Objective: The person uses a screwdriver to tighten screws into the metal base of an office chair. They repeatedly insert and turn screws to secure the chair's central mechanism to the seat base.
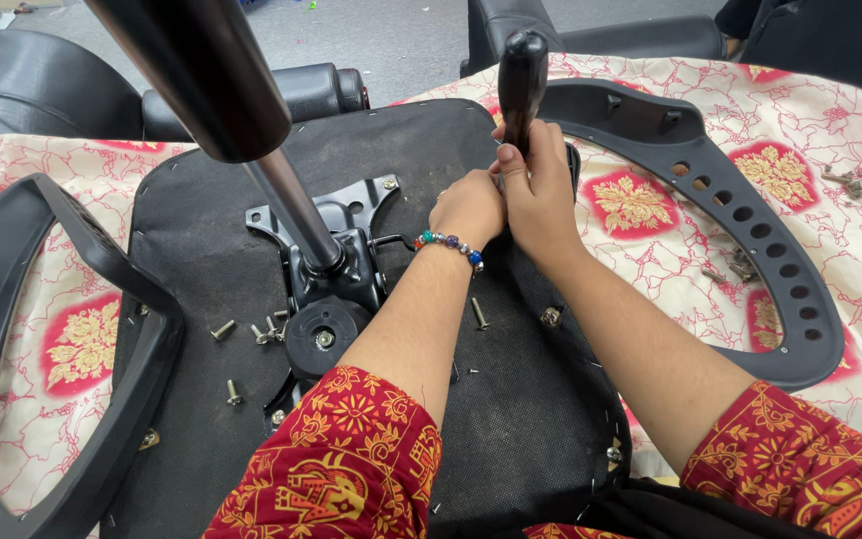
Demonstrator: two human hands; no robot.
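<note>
An upturned black chair seat (202, 250) lies on a patterned cloth, its metal mechanism plate (336, 225) and gas cylinder (251, 130) sticking up toward me. My right hand (536, 190) is shut around a black-handled screwdriver (521, 80), held upright at the seat's far right edge. My left hand (469, 208), with a beaded bracelet at the wrist, is pinched at the tool's tip beside the right hand. What the tip touches is hidden by my fingers.
Loose screws (251, 334) lie on the seat near the round knob (323, 337). A black armrest (750, 220) lies on the right and another (22, 329) on the left. More screws (855, 183) sit on the cloth (650, 200) at far right. Black chair parts stand behind.
</note>
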